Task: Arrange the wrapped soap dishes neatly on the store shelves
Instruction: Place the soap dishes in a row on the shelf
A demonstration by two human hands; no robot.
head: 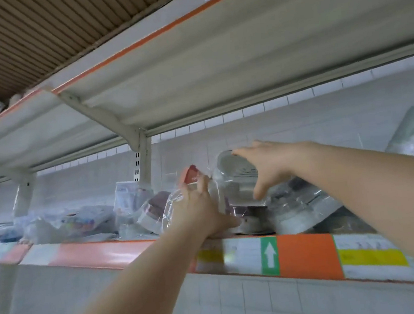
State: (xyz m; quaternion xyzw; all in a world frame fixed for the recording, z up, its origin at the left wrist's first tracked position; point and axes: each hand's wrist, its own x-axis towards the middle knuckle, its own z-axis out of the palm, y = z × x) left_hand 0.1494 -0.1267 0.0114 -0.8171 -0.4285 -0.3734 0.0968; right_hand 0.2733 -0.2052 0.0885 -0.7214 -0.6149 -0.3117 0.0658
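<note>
The left hand [201, 206] is reaching up onto the shelf [103, 252], its fingers curling round a red dish [190, 175] in clear wrap and gripping it upright near the shelf's front edge. The right hand [265, 166] is stretching in just beside it, fingers spread and fairly straight, the fingertips lying along the top rim of a white dish [238, 176] and the thumb hanging down in front of it; whether it is truly gripping the dish or only touching it, I cannot tell. The white dish is standing tilted in its wrap, next to the red one on its right. Below and around both hands, more wrapped dishes [305, 205] are lying piled at slanting angles, some leaning over the shelf edge. Further left, other wrapped goods [80, 221] are sitting in a loose heap along the same shelf. At the far right, a clear packet [413, 132] is leaning against the tiled wall [300, 126]. Along the orange shelf front, price labels [371, 252] and a green tag with a white arrow [270, 255] are showing. An upper shelf [191, 64] is hanging overhead.
</note>
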